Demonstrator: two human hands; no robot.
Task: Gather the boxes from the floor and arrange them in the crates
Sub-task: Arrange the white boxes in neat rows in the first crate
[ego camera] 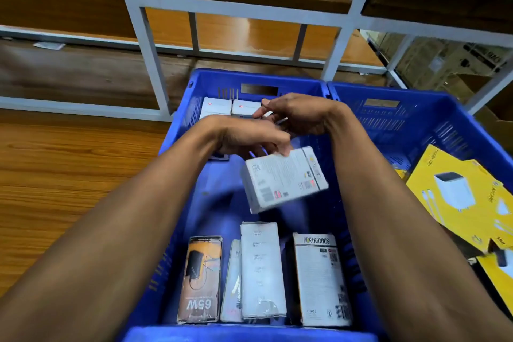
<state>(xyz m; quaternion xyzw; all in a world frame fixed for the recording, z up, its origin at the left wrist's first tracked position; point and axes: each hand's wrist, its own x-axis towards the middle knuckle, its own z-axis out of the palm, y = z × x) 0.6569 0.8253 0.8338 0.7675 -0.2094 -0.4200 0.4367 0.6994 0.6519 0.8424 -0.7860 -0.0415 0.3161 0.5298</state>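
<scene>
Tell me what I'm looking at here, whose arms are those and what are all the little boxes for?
There is no machine here. The arms belong to a person wearing a camera on their head, so you look down just as they do. Their left hand has its grip on a white box, tilted in the air over a blue crate. Their right hand reaches in just above it; what it touches is hidden. Inside the crate, a row of boxes already lies at the near end, like the orange and black one and the white Portronics box. More small white boxes sit at the far end. A second blue crate beside it holds yellow boxes. The person is tidying boxes into the crates.
</scene>
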